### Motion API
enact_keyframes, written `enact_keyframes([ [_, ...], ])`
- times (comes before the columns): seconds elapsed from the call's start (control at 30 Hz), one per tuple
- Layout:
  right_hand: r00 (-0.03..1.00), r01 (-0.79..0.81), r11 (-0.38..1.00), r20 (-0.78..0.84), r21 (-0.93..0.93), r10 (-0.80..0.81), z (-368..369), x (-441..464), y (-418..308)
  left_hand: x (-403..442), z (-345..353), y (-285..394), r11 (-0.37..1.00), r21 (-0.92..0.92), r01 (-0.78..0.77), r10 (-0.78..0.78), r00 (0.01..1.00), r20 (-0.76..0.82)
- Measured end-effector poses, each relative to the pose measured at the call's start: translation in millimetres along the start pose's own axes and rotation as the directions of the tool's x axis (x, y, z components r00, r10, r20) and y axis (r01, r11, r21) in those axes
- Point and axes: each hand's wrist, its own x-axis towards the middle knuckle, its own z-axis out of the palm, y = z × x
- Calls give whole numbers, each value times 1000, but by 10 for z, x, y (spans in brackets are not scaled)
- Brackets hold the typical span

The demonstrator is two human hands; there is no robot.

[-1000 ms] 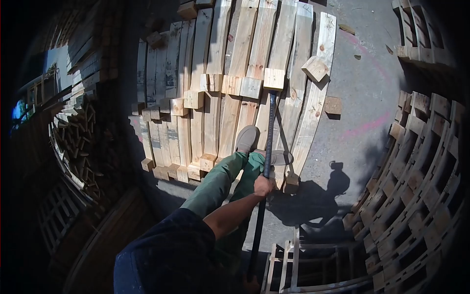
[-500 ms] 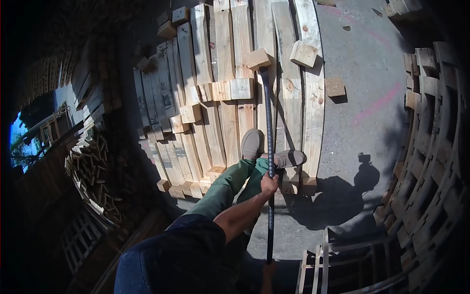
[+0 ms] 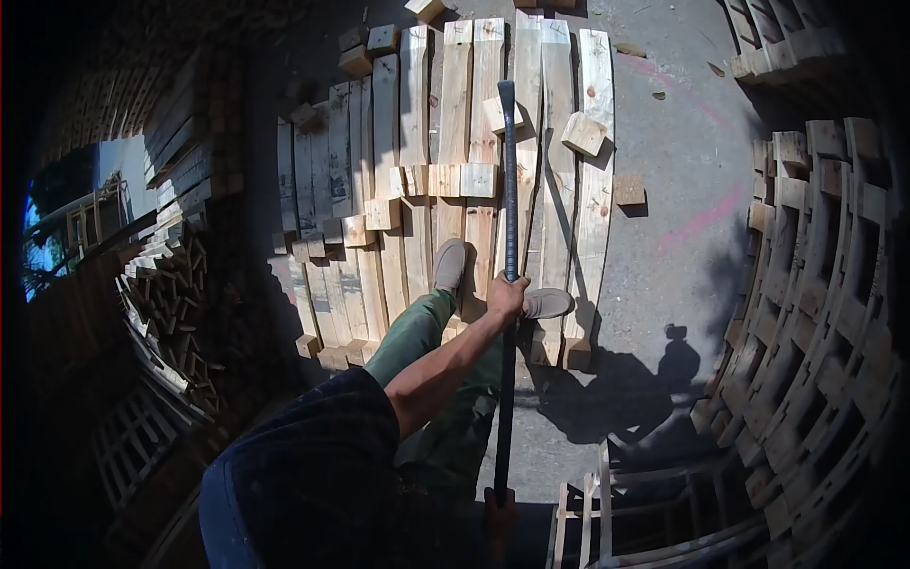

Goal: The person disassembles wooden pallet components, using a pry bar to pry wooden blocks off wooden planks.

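My left hand (image 3: 508,295) is wrapped round the middle of a long dark pry bar (image 3: 510,209). Farther down, near the bottom of the head view, my right hand (image 3: 500,512) grips the bar's lower end in shadow. The bar's flattened tip points away from me and overlaps a small wooden block (image 3: 495,116); whether it touches the block I cannot tell. Beneath lie long wooden boards (image 3: 457,95) side by side, with a row of blocks (image 3: 445,180) across them. Another block (image 3: 584,135), with nails showing, rests right of the tip.
My shoes (image 3: 547,303) stand apart at the near part of the boards. One loose block (image 3: 629,190) lies on the concrete floor (image 3: 682,180). Stacked pallets (image 3: 815,313) line the right side, a wooden frame (image 3: 607,493) stands lower right, and a wood pile (image 3: 175,322) lies left.
The bar's tip has moved from the block's near edge to beyond it, over the block. My feet have moved farther apart. Both hands have kept their grip on the bar.
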Motion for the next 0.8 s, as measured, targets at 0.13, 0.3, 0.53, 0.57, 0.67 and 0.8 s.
enact_keyframes([
  [0.13,995,-54,976,-98,-210,33,-119,-696,106,-293,-13,-533,997,-6,78,-78,995,66],
  [0.3,947,-311,912,-171,-268,272,-315,-1755,-1174,-892,-275,-1226,963,213,162,-178,983,55],
  [0.53,961,-274,861,-164,-429,224,-208,-2187,-1740,-918,-678,-1528,877,-42,478,-454,855,252],
  [0.57,956,-270,875,-217,-402,195,-155,-2114,-1832,-833,-736,-1424,863,-81,498,-468,850,241],
  [0.67,932,-361,816,-215,-452,294,-91,-2013,-1718,-684,-838,-1320,870,-32,491,-475,855,209],
  [0.8,951,-305,872,-175,-383,256,97,-1962,-1385,-606,-863,-1550,908,-78,411,-387,895,221],
])
